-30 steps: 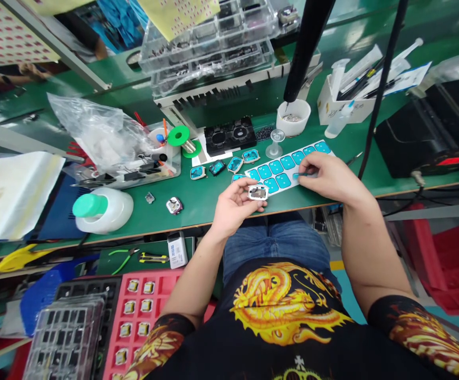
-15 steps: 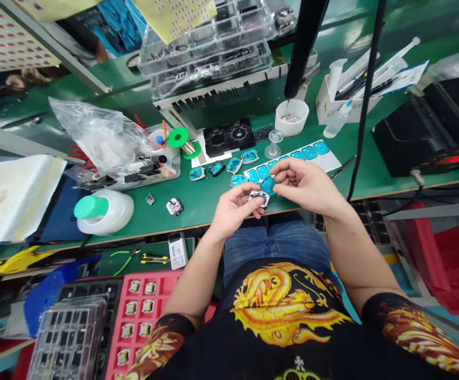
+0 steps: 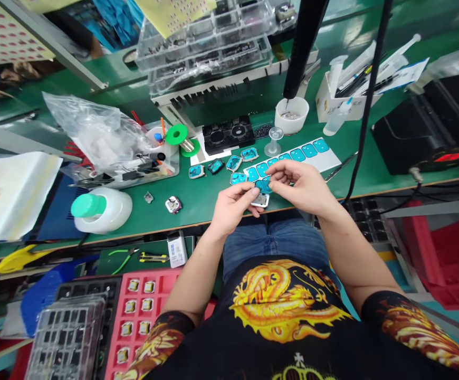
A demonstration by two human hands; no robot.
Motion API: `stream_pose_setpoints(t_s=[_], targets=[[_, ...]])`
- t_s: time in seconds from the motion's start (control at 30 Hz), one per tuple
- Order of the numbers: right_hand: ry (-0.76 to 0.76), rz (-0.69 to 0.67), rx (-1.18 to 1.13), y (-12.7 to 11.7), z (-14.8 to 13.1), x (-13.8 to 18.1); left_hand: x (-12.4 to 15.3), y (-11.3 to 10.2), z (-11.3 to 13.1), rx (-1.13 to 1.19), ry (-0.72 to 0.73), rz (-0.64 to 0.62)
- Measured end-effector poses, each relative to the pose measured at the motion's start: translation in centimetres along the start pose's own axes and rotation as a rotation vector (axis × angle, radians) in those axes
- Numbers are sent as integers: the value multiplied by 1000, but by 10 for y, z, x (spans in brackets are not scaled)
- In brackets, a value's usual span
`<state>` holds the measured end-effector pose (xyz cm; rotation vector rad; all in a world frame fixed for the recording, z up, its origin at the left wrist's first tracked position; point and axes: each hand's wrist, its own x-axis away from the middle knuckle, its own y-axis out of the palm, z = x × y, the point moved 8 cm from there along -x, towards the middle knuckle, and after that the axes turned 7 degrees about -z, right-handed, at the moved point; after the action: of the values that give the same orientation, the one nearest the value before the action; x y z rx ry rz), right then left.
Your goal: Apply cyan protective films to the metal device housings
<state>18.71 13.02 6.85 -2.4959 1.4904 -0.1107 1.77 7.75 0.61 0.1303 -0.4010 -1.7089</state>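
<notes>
My left hand (image 3: 231, 205) grips a small silver square part (image 3: 260, 200) at the front edge of the green bench (image 3: 206, 203). My right hand (image 3: 303, 186) pinches a teal sticker (image 3: 266, 184) and holds it right above that part. Behind the hands lies a white sheet of teal stickers (image 3: 293, 157). Several parts with teal film on them (image 3: 234, 163) lie in a row to the left of the sheet.
A white bottle with a green cap (image 3: 101, 209) and a clear plastic bag (image 3: 95, 134) sit at the left. A black fixture (image 3: 227, 134), a white cup (image 3: 292, 115) and a black pole (image 3: 304, 42) stand behind. A pink tray of parts (image 3: 136, 311) is below the bench.
My right hand peeled a teal sticker off the sheet and carried it left to the silver part in my left hand. The two hands are now together.
</notes>
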Motion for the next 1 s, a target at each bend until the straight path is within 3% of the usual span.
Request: stream_pose_setpoints(t_s=[0.33, 0.6, 1.0], targets=[[-13, 156, -40, -1, 10, 7, 0, -3, -3, 2, -2, 16], [-43, 272, 35, -7, 7, 16, 0, -1, -4, 53, 27, -52], [-40, 172, 24, 2, 9, 18, 1, 0, -4, 29, 41, -102]])
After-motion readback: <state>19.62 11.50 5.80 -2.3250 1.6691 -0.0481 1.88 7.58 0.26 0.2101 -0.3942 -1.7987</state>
